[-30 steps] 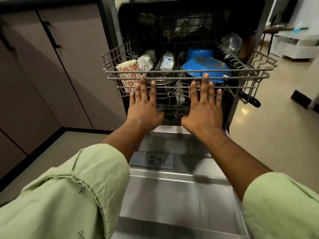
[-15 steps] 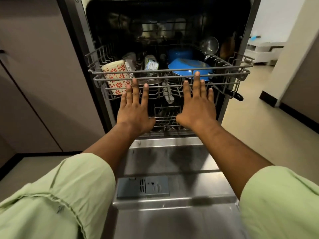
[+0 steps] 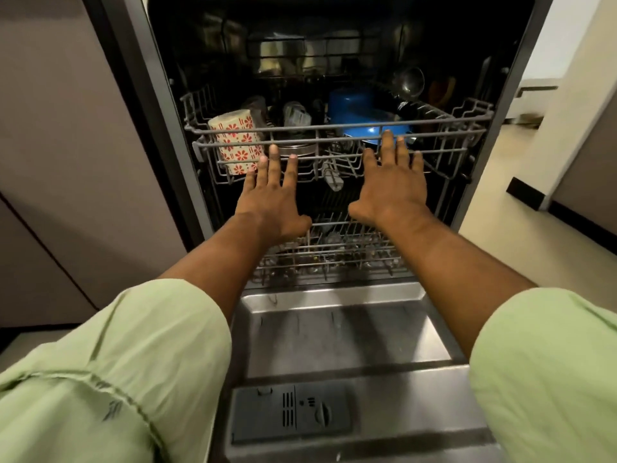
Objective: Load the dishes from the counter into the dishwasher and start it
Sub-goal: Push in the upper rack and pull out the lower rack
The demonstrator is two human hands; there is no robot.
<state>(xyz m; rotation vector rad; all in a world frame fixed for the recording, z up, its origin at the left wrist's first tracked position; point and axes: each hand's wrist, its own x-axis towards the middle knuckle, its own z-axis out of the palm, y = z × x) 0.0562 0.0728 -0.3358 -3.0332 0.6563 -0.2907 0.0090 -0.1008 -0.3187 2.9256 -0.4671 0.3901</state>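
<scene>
Left hand (image 3: 272,198) and right hand (image 3: 390,185) lie flat, grip wide, holding nothing, against the rack (image 3: 462,123) front. Push both sides evenly so it slides in square.

Loose pale-green left sleeve (image 3: 140,349) bearing small dark stitched marks and a hem seam; matching right sleeve (image 3: 551,369)

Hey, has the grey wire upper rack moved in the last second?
Yes. The grey wire upper rack has slid inward, its front corners now nearly level with the dishwasher's dark door frame.
</scene>
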